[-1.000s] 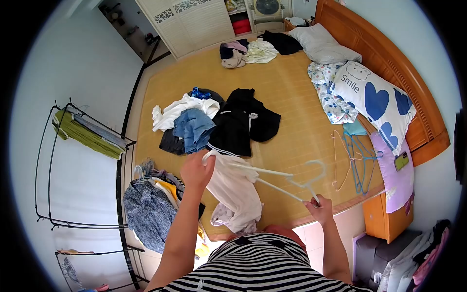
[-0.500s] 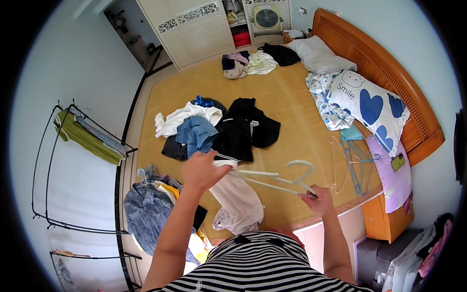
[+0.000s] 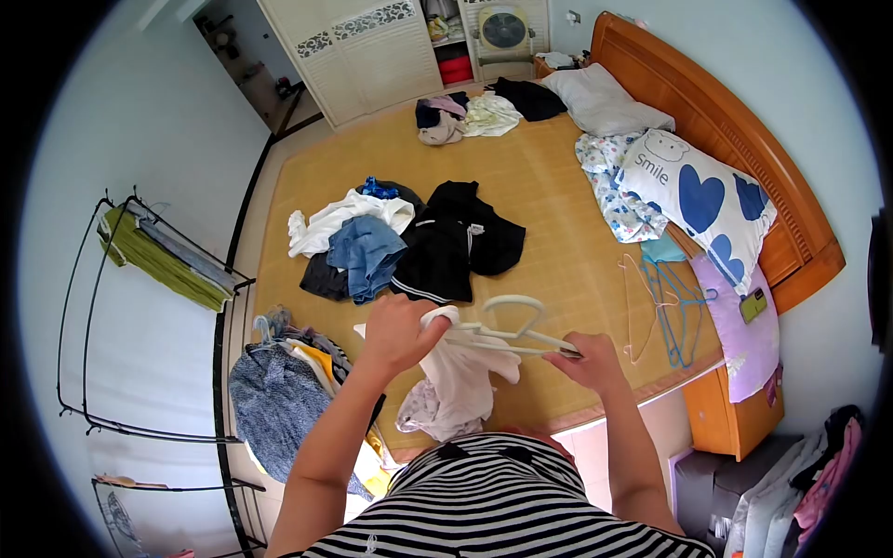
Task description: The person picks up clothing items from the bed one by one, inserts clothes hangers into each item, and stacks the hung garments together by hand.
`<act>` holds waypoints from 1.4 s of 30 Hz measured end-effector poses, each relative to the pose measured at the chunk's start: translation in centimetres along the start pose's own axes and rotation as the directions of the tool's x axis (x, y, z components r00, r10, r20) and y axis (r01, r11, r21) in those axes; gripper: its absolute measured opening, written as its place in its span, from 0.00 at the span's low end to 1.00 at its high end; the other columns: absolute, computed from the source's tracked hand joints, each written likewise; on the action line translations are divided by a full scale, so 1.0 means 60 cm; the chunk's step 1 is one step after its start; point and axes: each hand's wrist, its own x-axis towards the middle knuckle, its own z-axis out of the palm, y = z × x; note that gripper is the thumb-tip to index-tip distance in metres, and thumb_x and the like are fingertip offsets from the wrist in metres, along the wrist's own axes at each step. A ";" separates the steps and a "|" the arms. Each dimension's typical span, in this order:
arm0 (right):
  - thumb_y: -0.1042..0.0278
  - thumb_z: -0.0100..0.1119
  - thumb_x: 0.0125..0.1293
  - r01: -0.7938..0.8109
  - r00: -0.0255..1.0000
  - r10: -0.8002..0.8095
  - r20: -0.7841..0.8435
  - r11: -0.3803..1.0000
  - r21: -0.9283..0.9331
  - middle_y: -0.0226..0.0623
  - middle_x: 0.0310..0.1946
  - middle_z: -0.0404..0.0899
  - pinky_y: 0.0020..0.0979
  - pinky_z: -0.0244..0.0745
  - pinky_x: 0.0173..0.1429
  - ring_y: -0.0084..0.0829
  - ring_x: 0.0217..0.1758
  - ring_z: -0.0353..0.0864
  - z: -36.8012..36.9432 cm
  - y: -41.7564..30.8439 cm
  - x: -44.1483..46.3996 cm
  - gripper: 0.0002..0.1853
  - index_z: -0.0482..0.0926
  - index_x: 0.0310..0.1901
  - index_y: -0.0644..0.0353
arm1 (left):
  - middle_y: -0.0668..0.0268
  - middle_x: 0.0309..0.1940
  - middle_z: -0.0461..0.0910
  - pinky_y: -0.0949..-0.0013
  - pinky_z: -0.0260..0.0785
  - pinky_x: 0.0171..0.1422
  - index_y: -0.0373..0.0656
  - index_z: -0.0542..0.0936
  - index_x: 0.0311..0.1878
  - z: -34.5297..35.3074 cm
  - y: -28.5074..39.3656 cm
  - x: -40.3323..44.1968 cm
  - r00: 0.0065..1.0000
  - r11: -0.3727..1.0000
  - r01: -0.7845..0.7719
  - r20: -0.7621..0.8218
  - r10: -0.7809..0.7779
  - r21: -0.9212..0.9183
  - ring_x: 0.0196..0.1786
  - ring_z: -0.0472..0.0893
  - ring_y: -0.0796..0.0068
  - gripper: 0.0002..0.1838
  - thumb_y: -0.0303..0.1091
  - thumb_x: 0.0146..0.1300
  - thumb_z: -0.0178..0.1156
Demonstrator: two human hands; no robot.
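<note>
A pale pink-white garment [image 3: 462,381] hangs from my left hand [image 3: 406,333], whose fingers are closed on its top edge. My right hand [image 3: 588,361] grips one end of a white hanger [image 3: 516,335]. The hanger's other end reaches into the garment beside my left hand, and its hook points up and away from me. Part of the hanger is hidden by the cloth. Just beyond my left hand lie black clothes [image 3: 446,251] with white stripes, denim shorts [image 3: 366,258] and a white garment [image 3: 349,223] on the bed.
Clothes on hangers [image 3: 279,400] are heaped at the bed's left edge. Pink [image 3: 642,307] and blue hangers [image 3: 684,312] lie at the right, near a purple pillow [image 3: 735,325] with a phone [image 3: 753,305]. A black rack [image 3: 86,325] stands left; more clothes [image 3: 493,113] lie at the far end.
The white hanger has moved left, further into the garment. My right hand has come closer to my left, and the garment's top is bunched around the hanger.
</note>
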 end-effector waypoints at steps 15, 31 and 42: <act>0.75 0.59 0.58 -0.159 0.983 0.181 -0.017 0.900 0.407 0.43 0.30 0.80 0.33 0.75 0.40 0.40 0.36 0.80 0.111 -0.045 -0.015 0.06 0.79 0.37 0.64 | 0.59 0.19 0.74 0.64 0.64 0.31 0.36 0.79 0.34 0.037 0.010 -0.013 0.914 0.788 0.406 0.207 -0.350 -0.463 0.24 0.74 0.70 0.16 0.42 0.62 0.52; 0.62 0.66 0.52 -0.554 0.830 0.480 0.284 0.768 0.321 0.45 0.33 0.80 0.39 0.75 0.41 0.42 0.38 0.80 0.436 0.053 -0.025 0.15 0.78 0.37 0.63 | 0.75 0.26 0.76 0.79 0.63 0.34 0.34 0.80 0.38 0.013 0.029 -0.102 0.853 0.487 0.516 0.374 -0.362 -0.705 0.31 0.70 0.88 0.15 0.39 0.68 0.53; 0.73 0.53 0.61 -0.713 0.252 0.734 0.631 -0.300 0.634 0.37 0.42 0.79 0.39 0.76 0.45 0.35 0.45 0.78 0.261 0.152 -0.056 0.12 0.75 0.47 0.54 | 0.72 0.24 0.77 0.79 0.64 0.35 0.38 0.82 0.34 0.006 -0.034 -0.146 0.756 0.287 0.551 0.323 -0.569 -0.783 0.29 0.71 0.85 0.20 0.44 0.70 0.49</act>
